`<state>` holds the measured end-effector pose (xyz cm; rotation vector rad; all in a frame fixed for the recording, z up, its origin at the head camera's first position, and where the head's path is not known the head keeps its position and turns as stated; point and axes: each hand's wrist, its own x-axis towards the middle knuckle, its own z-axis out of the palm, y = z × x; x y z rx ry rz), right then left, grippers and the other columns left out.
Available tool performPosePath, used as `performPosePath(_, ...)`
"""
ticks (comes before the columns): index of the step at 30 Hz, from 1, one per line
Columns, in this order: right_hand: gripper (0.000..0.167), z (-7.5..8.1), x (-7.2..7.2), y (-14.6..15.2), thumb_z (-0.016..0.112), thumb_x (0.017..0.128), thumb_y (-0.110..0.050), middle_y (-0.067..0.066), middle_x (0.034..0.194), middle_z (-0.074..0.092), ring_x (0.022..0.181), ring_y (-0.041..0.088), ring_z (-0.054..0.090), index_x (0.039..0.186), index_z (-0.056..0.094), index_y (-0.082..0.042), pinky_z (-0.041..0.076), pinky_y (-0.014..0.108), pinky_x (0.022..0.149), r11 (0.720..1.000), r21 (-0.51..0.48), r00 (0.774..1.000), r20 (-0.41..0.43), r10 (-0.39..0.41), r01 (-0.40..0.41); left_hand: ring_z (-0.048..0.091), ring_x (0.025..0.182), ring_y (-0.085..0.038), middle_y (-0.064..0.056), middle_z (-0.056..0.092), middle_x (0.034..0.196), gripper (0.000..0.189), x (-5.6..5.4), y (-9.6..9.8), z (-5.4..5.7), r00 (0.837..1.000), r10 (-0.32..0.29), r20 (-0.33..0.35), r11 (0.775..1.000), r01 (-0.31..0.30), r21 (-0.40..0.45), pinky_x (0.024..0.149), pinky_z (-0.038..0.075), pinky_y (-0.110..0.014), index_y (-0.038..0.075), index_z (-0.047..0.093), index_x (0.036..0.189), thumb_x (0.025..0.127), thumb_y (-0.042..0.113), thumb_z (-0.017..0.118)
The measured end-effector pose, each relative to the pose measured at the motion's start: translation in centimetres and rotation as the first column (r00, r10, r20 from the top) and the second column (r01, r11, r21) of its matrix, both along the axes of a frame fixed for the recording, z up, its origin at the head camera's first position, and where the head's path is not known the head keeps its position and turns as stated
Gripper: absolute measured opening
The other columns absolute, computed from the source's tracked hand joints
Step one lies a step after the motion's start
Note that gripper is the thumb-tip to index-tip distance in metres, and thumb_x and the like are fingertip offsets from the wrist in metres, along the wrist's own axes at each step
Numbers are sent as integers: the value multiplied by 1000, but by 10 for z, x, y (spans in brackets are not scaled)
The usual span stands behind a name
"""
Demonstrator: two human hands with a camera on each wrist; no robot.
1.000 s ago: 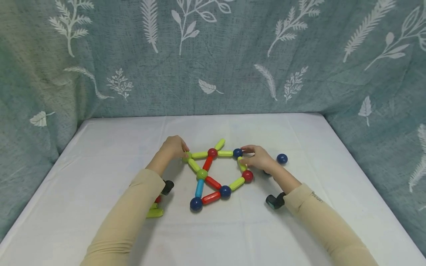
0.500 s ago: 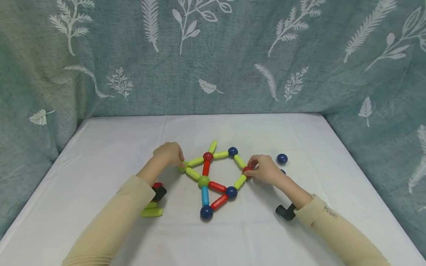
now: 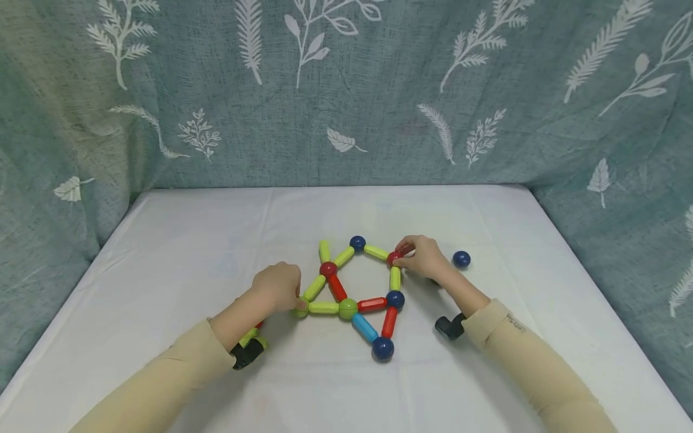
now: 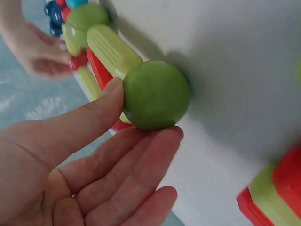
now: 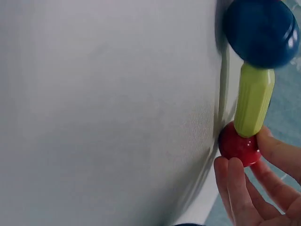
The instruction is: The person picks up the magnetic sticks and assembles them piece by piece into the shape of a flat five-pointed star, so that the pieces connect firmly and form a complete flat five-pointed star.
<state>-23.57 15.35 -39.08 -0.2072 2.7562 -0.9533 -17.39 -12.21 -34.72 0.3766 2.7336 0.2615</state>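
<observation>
A flat frame of short rods joined by balls, like a magnetic stick-and-ball construction set, lies mid-table. My left hand [image 3: 278, 287] pinches the green ball [image 4: 157, 96] at the frame's left corner between thumb and fingertips. At the upper right, my right hand [image 3: 425, 257] grips a red ball [image 5: 237, 146], with a yellow-green rod [image 5: 254, 101] running from it to a blue ball [image 5: 262, 33]. The near point is a blue ball [image 3: 382, 349], meeting a light-blue rod [image 3: 365, 328] and a red rod [image 3: 389, 322]. One yellow-green rod [image 3: 324, 251] sticks out from the far-left red ball [image 3: 328, 269].
Right of the right hand sits a loose blue ball [image 3: 461, 259]. Red and yellow-green pieces [image 4: 275, 190] lie beside the left wrist, partly covered by it in the head view. A patterned curtain [image 3: 346, 96] hangs behind the white-covered table [image 3: 325, 391].
The whole frame has turned counterclockwise. My left hand came nearer with the green ball; my right hand shifted from the far-right rod to the red ball, then moved away with it.
</observation>
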Motion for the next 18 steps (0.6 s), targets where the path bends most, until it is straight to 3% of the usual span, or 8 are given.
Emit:
performPosePath(10,32,-5,-16,-10,66,84,-16,13,115,59,97,25,56,114,62,-5,49,30,73,995,-87,997,58,-47,52,43,51,-14,-1,45,56,33,23,19,-2,1000,-14,5,1000,14,-6,45,32,-22,6,50,65,72,22,78)
performPosePath(18,33,-3,-20,-14,64,85,-12,15,119,56,88,22,58,117,60,-4,50,27,69,986,-142,991,116,-67,83,42,51,-12,2,44,54,34,30,21,-4,1000,-13,8,1000,12,26,44,30,-21,8,53,61,71,28,78)
